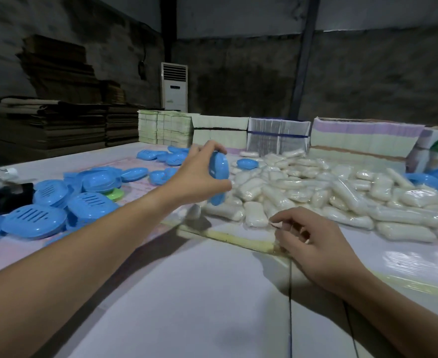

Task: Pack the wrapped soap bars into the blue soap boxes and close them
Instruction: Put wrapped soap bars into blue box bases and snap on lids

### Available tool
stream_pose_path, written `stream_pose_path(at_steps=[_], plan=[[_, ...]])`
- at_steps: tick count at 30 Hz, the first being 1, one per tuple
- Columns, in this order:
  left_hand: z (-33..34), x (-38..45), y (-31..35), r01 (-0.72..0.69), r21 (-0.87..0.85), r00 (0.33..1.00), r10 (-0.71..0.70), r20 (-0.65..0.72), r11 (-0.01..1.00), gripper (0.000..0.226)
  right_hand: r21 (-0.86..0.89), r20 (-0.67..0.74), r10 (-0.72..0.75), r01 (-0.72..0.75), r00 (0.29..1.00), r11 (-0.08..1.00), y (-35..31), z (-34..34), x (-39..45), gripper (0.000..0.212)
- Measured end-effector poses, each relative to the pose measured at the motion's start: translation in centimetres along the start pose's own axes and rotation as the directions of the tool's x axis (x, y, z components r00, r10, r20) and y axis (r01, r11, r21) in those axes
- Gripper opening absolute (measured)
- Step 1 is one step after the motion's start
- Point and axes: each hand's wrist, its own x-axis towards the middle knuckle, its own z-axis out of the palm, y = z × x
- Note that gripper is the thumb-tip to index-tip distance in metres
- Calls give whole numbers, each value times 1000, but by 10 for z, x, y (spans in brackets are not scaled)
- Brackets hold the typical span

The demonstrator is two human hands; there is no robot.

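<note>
— Which step is this?

— I'd call it the tail of one pack. The left hand point(200, 174) holds a blue soap box point(218, 178) on edge in the air, thumb under it and fingers point(214, 148) curled over the top. The box looks closed, though whether a bar is inside cannot be seen.

— And the other hand?

— The right hand point(313, 244) rests low on the worktop point(200, 293), fingers loosely curled, their tips just beside the nearest wrapped soap bar point(255, 214). I can't tell whether it pinches the wrapper edge or only touches it.

— Where is the rest of the stock?

— The pile of wrapped bars point(342, 192) lies on the right side, the empty box halves point(57, 202) heaped to the left, more at the far edge.

— So what does the next move call for?

— Probably setting the held box down clear of the empties, then a firm pinch on that near bar. The film looks slippery, so a grip round the bar's body seems safer than one on the loose wrapper.
</note>
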Motion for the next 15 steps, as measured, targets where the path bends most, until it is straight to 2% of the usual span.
stream_pose_path(at_steps=[3,6,9,11,15], plan=[[28,-12,41,-42,-346,995,72,73,937,52,156,-219,122,-89,968,984,6,-14,4,25],[56,-27,62,10,-526,969,122,216,850,53,212,-413,201,-121,888,970,13,-37,8,25],[85,-44,63,70,-559,922,161,353,827,51,233,-506,273,-175,818,957,23,-60,11,24],[96,-56,59,77,-542,886,193,423,837,50,214,-510,298,-216,807,952,31,-67,12,23],[99,-69,56,-65,-416,846,271,459,907,52,47,-452,328,-345,829,937,49,-71,12,18]])
